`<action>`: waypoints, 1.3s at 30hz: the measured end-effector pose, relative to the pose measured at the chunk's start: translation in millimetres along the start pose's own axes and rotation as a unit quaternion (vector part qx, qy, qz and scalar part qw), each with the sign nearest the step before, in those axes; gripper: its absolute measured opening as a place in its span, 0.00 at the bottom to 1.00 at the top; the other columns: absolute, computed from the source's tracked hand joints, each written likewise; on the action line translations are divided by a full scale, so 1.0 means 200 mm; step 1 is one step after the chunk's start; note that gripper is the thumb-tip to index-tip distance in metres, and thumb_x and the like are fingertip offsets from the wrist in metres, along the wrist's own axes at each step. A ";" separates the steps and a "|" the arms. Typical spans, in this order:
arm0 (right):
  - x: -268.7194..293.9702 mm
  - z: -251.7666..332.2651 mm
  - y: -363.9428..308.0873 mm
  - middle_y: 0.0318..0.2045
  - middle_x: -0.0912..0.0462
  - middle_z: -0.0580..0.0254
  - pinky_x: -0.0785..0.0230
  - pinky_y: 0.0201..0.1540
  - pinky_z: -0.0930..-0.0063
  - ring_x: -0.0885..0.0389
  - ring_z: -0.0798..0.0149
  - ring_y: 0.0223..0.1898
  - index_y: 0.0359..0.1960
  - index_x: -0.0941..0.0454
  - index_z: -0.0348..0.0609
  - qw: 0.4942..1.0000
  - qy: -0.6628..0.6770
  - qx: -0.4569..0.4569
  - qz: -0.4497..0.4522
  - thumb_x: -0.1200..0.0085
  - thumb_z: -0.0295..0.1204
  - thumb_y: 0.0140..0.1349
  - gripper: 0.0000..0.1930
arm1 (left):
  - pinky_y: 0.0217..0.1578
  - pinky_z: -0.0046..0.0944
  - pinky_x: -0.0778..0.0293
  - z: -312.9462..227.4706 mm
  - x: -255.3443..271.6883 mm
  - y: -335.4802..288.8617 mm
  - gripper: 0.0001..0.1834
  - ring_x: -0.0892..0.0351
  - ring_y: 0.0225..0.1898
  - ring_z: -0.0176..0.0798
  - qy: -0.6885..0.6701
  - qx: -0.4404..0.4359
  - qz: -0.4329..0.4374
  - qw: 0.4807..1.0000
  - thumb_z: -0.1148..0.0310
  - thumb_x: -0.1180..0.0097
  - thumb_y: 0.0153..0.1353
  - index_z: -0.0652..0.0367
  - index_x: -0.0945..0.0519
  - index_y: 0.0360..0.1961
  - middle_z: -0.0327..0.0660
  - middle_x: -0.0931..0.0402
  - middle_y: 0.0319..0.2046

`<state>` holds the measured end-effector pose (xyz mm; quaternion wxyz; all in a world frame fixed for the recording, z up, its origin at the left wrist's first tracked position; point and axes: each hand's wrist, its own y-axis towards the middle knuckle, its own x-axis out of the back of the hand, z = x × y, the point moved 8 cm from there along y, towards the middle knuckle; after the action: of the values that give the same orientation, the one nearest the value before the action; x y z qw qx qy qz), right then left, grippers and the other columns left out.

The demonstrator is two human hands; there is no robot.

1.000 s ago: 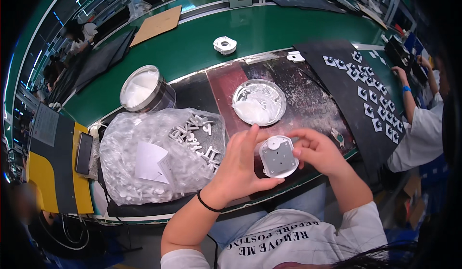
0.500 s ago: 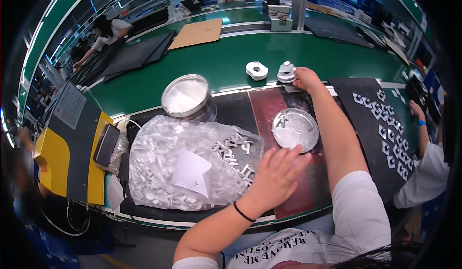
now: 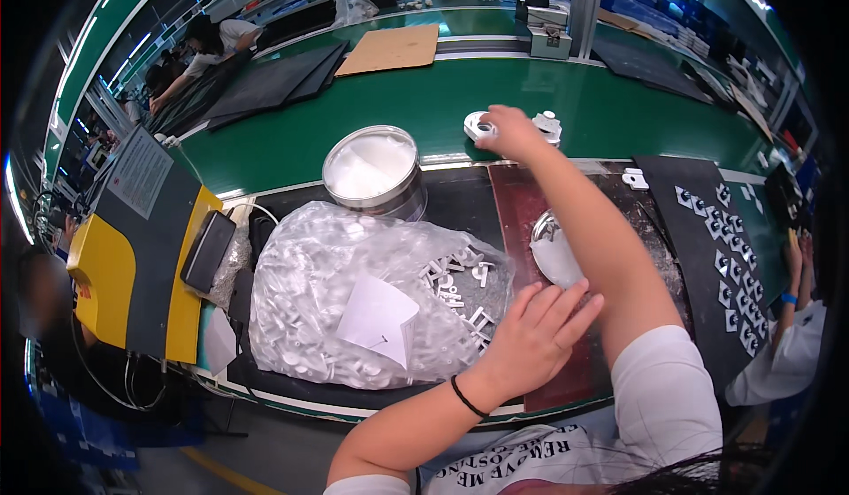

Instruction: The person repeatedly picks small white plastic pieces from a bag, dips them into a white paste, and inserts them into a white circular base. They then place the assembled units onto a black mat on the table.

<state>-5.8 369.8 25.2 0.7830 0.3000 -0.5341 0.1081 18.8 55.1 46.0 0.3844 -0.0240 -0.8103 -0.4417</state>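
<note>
My right hand (image 3: 511, 132) reaches across to the green surface, its fingers closed on the edge of a white ring-shaped plastic part (image 3: 474, 126). Just right of it stands a second white part (image 3: 548, 125) with a knob on top. My left hand (image 3: 541, 337) hovers open, fingers stretched, at the near rim of a shallow round dish (image 3: 545, 224). White material (image 3: 557, 260) lies in that dish, which my right forearm partly hides. Left of my left hand rests a big clear plastic bag (image 3: 301, 296) filled with small white parts (image 3: 453, 287), a paper slip (image 3: 376, 318) on top.
A round tub (image 3: 402, 196) with white contents stands behind the bag. At left is a yellow and grey machine (image 3: 146, 256). Rows of small parts lie on a black mat (image 3: 685, 256) at right, beside a co-worker's hands (image 3: 798, 260). A small white piece (image 3: 634, 178) sits near the mat.
My right hand has left the knobbed part and moved left to the ring-shaped part. A small white piece now shows beside the black mat. My left hand stays near the dish; the view has shifted slightly.
</note>
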 end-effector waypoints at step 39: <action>1.17 -0.76 -2.63 0.60 0.34 0.52 0.54 0.63 0.57 0.42 0.53 0.64 0.55 0.27 0.51 0.870 -0.181 -0.451 -0.082 0.44 0.47 0.55 0.27 | 0.46 0.49 0.32 -0.12 -0.20 -0.03 0.52 0.28 0.43 0.57 -0.139 0.078 0.244 0.957 0.59 0.27 0.38 0.67 0.42 0.62 0.53 0.27 0.42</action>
<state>463.8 5.6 11.1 0.7284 -0.0289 -0.6310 -0.2653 59.2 45.3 22.7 0.3647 -0.2520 -0.8572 -0.2620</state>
